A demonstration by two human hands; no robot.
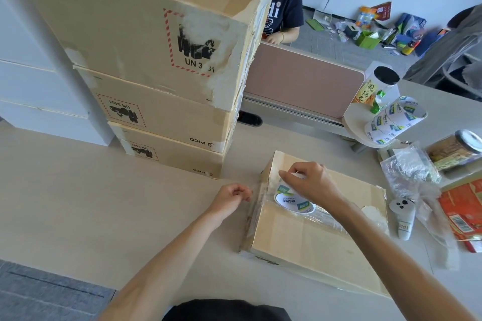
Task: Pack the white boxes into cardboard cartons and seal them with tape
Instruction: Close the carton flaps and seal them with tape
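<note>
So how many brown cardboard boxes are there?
4. Three brown cardboard cartons are stacked: top carton, middle carton, bottom carton. The fourth carton lies on the pale table in front. Others may hide behind the stack.

Far centre: pink divider panel, a seated person behind it.
Far right floor: scattered litter.
Right tabletop: black-lidded snack canister, glass jar, crumpled plastic wrap, white controller, red packet.

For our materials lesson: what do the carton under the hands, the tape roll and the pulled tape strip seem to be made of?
The carton looks like matte brown cardboard, frayed at its edges. The tape roll has a white printed core, probably paperboard. The tape strip seems thin clear plastic film: glossy and see-through.
</note>
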